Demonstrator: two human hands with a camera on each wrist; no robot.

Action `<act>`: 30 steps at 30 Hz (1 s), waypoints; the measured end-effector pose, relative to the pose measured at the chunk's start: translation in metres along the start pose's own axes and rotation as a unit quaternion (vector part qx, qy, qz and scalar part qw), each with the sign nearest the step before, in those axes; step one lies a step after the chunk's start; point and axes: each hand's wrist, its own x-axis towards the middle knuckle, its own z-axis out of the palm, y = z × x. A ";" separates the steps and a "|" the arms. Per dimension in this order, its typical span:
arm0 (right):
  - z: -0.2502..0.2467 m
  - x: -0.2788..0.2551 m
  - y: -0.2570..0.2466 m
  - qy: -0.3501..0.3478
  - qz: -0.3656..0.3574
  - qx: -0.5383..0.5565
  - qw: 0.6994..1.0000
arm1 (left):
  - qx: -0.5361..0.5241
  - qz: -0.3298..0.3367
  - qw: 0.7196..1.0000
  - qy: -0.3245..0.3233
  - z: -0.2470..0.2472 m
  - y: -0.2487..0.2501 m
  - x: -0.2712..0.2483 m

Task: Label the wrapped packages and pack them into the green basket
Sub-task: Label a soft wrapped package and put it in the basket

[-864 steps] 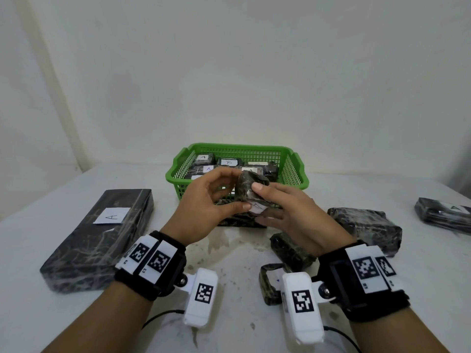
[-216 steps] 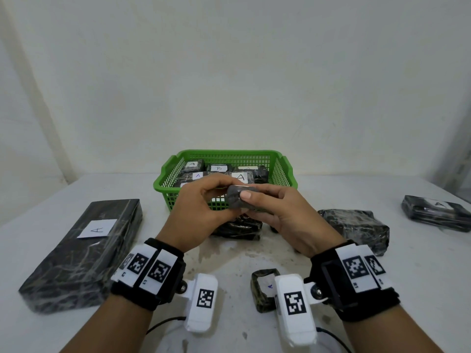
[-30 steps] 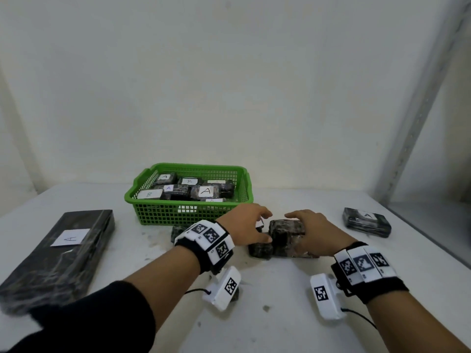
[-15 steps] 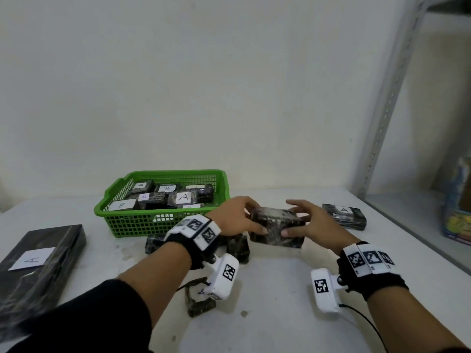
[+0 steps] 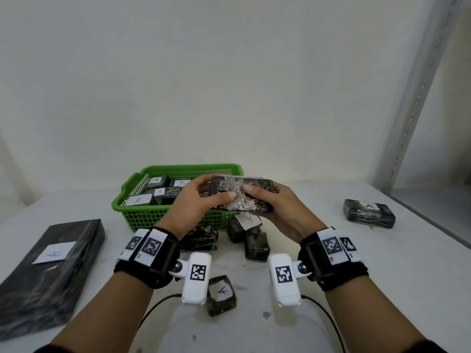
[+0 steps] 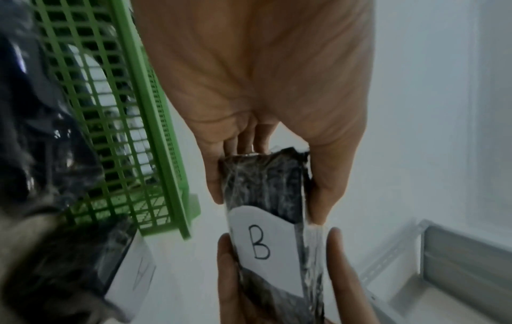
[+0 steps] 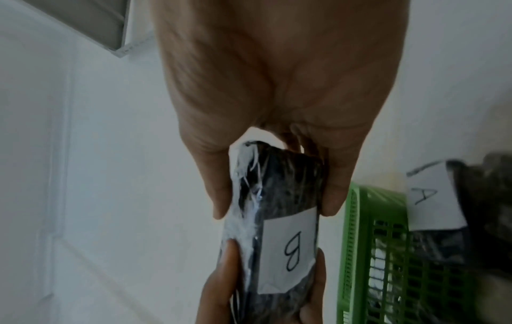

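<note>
Package (image 5: 242, 196) wrapped in dark film is held above tabletop (image 5: 356, 276), just in front of green basket (image 5: 142, 215): left hand (image 5: 196, 207) & right hand (image 5: 277, 210) each curled round one end in firm grip; white "B" label (image 6: 263, 243) is carried on its underside.

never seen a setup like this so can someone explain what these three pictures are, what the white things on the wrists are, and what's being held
No robot here: a person works bare-handed, wearing cameras. The big picture comes from a head camera; the other two come from the white wrist cameras, looking along each palm. The left hand and right hand together grip a dark wrapped package above the table. Its underside carries a label reading B, seen only from the wrists. Behind stands a green basket already holding labelled packages. More packages lie around it, including a long package marked A.
</note>
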 end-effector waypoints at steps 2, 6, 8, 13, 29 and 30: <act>0.014 0.008 0.002 -0.006 -0.006 -0.001 1.000 | -0.006 -0.005 1.000 0.008 -0.017 -0.005 -0.004; 0.035 0.026 0.009 0.004 -0.024 -0.027 0.999 | -0.059 -0.014 0.998 0.024 -0.038 -0.013 -0.014; 0.048 0.033 0.013 0.010 -0.017 -0.041 0.999 | -0.054 -0.006 0.997 0.048 -0.045 -0.012 -0.019; 0.064 0.035 0.024 -0.030 0.003 -0.019 0.999 | -0.097 -0.012 0.993 0.069 -0.063 -0.018 -0.025; 0.061 0.021 0.039 -0.015 -0.008 -0.069 0.997 | -0.141 -0.032 0.988 0.055 -0.062 -0.046 -0.035; 0.060 0.019 0.039 -0.022 -0.004 -0.059 0.998 | -0.154 -0.036 0.986 0.058 -0.062 -0.046 -0.035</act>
